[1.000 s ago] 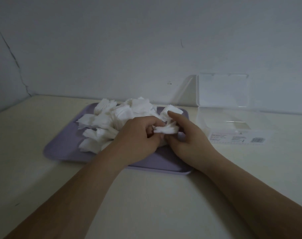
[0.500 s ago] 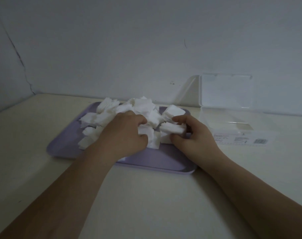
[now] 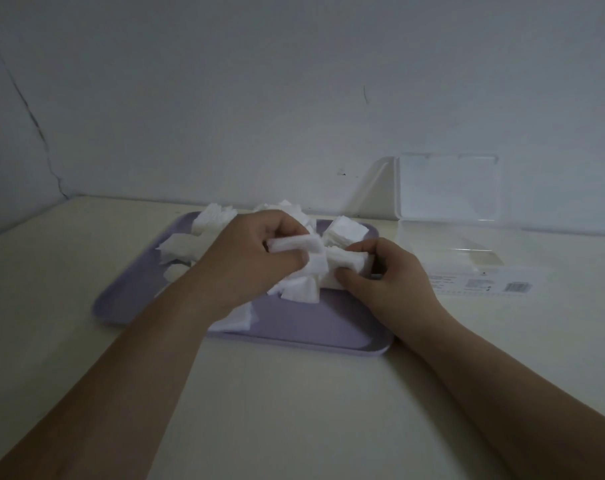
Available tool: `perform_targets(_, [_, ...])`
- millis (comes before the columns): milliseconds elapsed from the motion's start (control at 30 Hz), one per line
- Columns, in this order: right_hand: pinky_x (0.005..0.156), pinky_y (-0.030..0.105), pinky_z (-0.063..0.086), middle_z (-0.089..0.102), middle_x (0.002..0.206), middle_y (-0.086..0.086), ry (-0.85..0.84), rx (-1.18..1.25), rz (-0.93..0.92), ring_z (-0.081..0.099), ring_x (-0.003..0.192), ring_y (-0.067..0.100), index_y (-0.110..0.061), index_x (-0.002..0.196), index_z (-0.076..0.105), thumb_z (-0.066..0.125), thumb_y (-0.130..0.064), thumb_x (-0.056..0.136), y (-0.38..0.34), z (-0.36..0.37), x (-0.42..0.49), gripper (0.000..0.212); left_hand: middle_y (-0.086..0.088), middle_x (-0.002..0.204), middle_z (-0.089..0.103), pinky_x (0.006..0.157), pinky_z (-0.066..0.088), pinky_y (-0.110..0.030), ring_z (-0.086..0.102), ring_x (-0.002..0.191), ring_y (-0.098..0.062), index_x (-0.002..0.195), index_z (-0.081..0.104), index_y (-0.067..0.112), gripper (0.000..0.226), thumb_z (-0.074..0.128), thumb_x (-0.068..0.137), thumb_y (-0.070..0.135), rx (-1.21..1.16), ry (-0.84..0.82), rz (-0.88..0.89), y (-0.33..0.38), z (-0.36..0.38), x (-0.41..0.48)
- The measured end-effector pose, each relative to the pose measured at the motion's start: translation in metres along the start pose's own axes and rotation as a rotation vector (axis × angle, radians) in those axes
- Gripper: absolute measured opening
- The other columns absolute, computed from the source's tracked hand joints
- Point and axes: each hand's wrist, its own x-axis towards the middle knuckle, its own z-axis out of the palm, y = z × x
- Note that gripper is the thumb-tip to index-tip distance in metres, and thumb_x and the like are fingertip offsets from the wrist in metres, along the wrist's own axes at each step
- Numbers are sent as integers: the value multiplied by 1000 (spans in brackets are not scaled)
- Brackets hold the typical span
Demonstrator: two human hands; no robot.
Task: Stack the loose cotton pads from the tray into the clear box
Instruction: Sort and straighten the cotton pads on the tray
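Head view: left hand (image 3: pixel 256 261) and right hand (image 3: pixel 387 282) each pinch a bundle of cotton pads (image 3: pixel 294 243) over the tray (image 3: pixel 311 318), and the two bundles touch. The clear box (image 3: pixel 481 271) stands open, apart to the right. Risk: the soft, misaligned bundles may splay or shed pads in transfer.

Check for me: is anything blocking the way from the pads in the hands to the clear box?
Nothing visible. The clear box lies just right of the tray, its lid swung up at the back, and only table top separates the right hand and its cotton pads from it.
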Motion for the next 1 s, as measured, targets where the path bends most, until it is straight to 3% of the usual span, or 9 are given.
perform_targets(100, [69,16,53,75,88,-13,5,54,-1,69,79,0,-27,102,71,84,-28,79,-2,-1,0,26,-8,94,79,68,58,-31,71,83,-17,98,77,26,34,70,85,-5,-87,-91,-38,-2,8,-5])
perform_targets(167, [71,21,56,77,84,-10,-5,120,11,70,76,4,-28,100,72,84,-27,79,-3,-1,-1,24,-9,101,79,81,62,-44,75,96,-29,107,75,22,37,74,85,-7,-141,-108,-82,-4,13,-6])
perform_targets(233, [78,30,61,79,86,-8,-24,183,25,73,79,9,-31,100,72,84,-21,79,-3,0,-1,26,-16,104,78,86,60,-50,74,95,-30,114,71,19,37,74,87,-6,-180,-132,-105,-3,16,-7])
perform_targets(433, [92,45,61,81,94,3,-59,409,106,78,90,19,-21,115,71,80,-3,82,0,-1,3,38,-3,99,81,79,60,-31,74,90,-13,118,68,23,34,70,93,0,-196,-125,-103,-6,22,-7])
perform_targets(533, [98,51,57,81,96,3,-115,424,98,77,97,23,-20,120,68,76,-5,87,3,1,3,38,0,96,80,79,61,-30,74,88,-18,112,70,24,35,78,86,1,-181,-30,-60,-10,26,-7])
perform_targets(633, [99,51,56,81,96,3,-123,437,83,77,98,23,-19,120,68,73,-1,89,6,1,4,37,-6,101,77,84,62,-44,74,95,-32,108,71,26,34,81,84,3,-186,-2,-12,-10,27,-6])
perform_targets(767, [99,50,56,81,98,8,-155,466,64,76,100,28,-20,119,69,69,3,90,6,1,5,37,-4,91,77,73,61,-39,64,74,-12,104,72,27,30,82,84,7,-129,17,-19,-13,31,-5])
perform_targets(900, [94,39,56,78,105,16,-215,630,114,72,104,31,-11,119,69,66,8,78,3,-1,5,46,-3,79,71,63,56,-31,58,65,-13,95,66,26,27,84,81,10,-59,79,24,-17,35,-4])
perform_targets(1000, [101,43,55,79,106,14,-203,619,79,73,108,30,-10,116,72,75,-1,87,1,1,2,31,-3,76,65,57,50,-26,57,59,-15,83,56,25,30,86,80,20,106,159,93,-20,39,-4])
